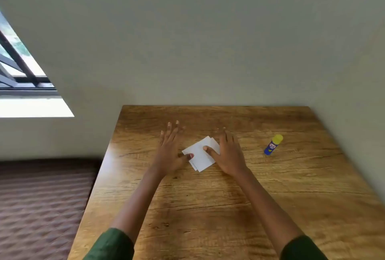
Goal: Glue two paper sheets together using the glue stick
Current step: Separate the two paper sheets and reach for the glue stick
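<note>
Two small white paper sheets (200, 158) lie stacked, slightly offset, on the wooden table (229, 207). My left hand (169, 151) rests flat to the left of them, fingers spread, its thumb pressing the stack's left corner. My right hand (228, 153) lies flat on the right side, thumb pressing the top sheet and covering the right edge. A blue glue stick (273, 144) with a yellow cap lies on its side to the right, apart from both hands.
The table's back edge meets a grey wall (208, 51). Left of the table, lower down, is a brown quilted surface (41, 207). A window (18, 67) shows at the far left.
</note>
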